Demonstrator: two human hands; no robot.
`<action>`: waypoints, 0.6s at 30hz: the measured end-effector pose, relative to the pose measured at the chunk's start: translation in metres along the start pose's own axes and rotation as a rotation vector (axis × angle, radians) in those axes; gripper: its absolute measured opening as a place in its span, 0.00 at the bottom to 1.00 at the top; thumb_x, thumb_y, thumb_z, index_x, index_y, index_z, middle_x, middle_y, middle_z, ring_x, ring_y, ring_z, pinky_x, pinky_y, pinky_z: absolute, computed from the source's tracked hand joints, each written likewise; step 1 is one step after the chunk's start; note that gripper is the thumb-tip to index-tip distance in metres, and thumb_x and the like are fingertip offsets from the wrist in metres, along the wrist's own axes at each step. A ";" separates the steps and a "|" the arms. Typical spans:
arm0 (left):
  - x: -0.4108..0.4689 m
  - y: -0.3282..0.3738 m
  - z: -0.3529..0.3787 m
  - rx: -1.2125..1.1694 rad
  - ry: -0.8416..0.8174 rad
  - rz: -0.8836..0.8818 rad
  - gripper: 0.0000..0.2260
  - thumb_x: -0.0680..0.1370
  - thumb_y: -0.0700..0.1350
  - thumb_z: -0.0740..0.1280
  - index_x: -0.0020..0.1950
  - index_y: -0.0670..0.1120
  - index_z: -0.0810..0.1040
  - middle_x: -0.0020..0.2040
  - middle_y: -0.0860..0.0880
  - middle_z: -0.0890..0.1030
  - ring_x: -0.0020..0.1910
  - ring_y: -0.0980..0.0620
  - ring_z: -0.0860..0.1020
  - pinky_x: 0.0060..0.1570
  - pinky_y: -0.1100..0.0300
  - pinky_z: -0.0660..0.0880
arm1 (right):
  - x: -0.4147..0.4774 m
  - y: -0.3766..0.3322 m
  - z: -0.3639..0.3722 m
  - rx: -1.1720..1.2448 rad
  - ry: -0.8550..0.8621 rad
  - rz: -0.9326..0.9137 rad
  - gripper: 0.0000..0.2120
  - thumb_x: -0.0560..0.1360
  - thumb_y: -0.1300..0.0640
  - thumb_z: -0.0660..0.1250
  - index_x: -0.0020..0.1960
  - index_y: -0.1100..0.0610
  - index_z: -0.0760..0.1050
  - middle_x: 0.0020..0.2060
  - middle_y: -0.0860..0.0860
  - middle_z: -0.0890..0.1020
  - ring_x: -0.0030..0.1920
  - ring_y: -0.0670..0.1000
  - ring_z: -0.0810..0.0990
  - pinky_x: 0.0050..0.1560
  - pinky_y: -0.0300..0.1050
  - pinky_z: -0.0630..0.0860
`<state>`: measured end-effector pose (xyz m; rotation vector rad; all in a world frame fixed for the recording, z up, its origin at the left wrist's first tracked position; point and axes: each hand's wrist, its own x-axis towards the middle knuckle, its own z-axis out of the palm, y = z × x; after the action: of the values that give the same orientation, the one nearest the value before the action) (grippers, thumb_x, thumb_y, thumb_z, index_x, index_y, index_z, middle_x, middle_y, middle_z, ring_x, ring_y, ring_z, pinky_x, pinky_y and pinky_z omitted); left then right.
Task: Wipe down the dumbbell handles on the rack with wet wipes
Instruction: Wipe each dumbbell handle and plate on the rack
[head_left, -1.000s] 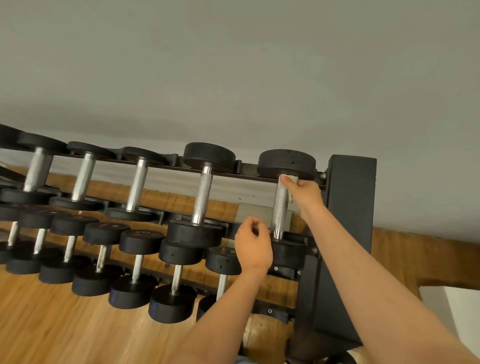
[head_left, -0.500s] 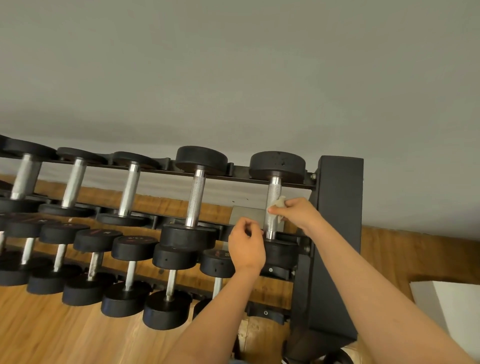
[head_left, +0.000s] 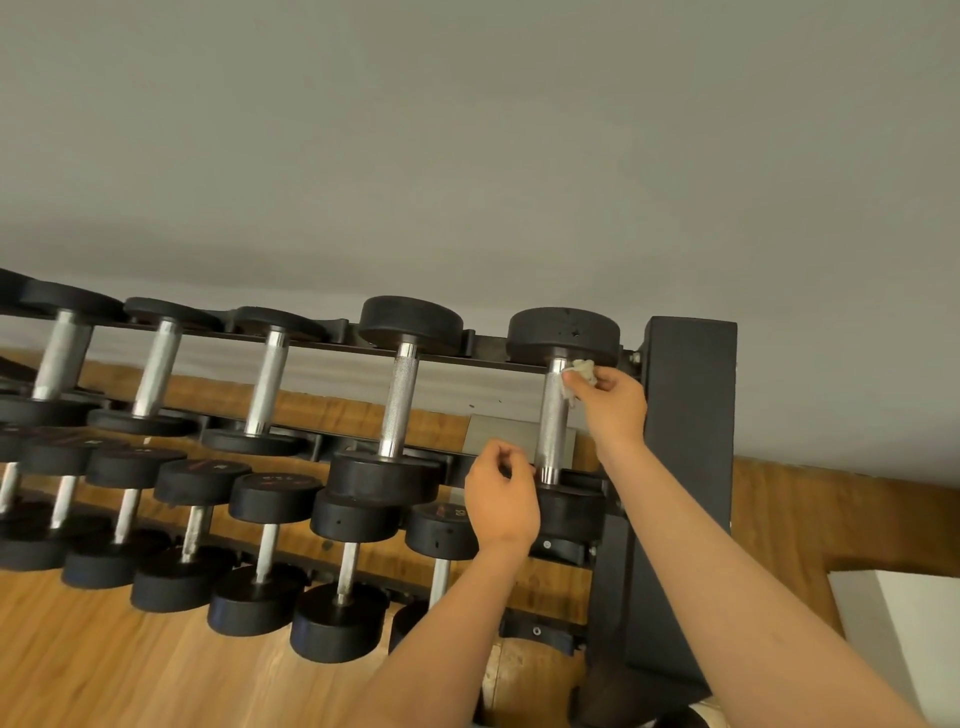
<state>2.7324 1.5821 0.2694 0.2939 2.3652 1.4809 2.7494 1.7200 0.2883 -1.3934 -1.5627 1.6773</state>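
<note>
two bare forearms enter from the lower edge. left hand (head_left: 501, 501): fingers curled toward the thumb with nothing seen in them, held just beside the lower end of the handle and in front of the near head of the same dumbbell; whether it touches the metal cannot be told. right hand (head_left: 618, 410): thumb and fingertips pinch a crumpled white wet wipe (head_left: 581, 375) and press it against the upper end of the knurled chrome handle (head_left: 552, 426), just under the far head. this handle belongs to the rightmost black round-headed dumbbell (head_left: 563, 332) on the top tier of the black metal rack (head_left: 685, 467), next to the rack's upright end post. further left on that tier lie more black dumbbells with chrome handles (head_left: 399, 405), well apart from both hands. lower tiers carry smaller black dumbbells (head_left: 340, 623). beneath, a brown wooden floor (head_left: 104, 675); behind the rack, a plain grey wall (head_left: 467, 156).
</note>
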 end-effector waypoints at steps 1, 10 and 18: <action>0.000 0.000 0.000 -0.003 -0.002 0.001 0.07 0.80 0.38 0.62 0.42 0.43 0.76 0.38 0.46 0.80 0.40 0.53 0.79 0.39 0.75 0.70 | 0.001 0.000 0.001 -0.027 -0.014 -0.008 0.03 0.76 0.56 0.71 0.48 0.55 0.79 0.39 0.46 0.80 0.44 0.45 0.78 0.40 0.33 0.68; 0.000 -0.001 0.000 -0.011 -0.014 -0.015 0.08 0.80 0.40 0.62 0.41 0.46 0.75 0.39 0.48 0.81 0.42 0.53 0.79 0.39 0.72 0.70 | 0.019 -0.008 0.003 -0.089 -0.130 0.085 0.17 0.76 0.50 0.70 0.52 0.66 0.79 0.48 0.58 0.82 0.50 0.54 0.79 0.51 0.44 0.70; -0.001 0.000 0.000 -0.016 -0.018 -0.018 0.07 0.79 0.40 0.63 0.41 0.45 0.75 0.39 0.48 0.80 0.41 0.53 0.79 0.39 0.71 0.69 | 0.021 -0.009 -0.004 -0.208 -0.289 0.117 0.09 0.73 0.50 0.73 0.44 0.55 0.79 0.41 0.47 0.79 0.44 0.45 0.75 0.52 0.43 0.71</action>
<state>2.7328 1.5814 0.2693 0.2799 2.3350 1.4827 2.7424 1.7424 0.2897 -1.4153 -1.8943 1.8997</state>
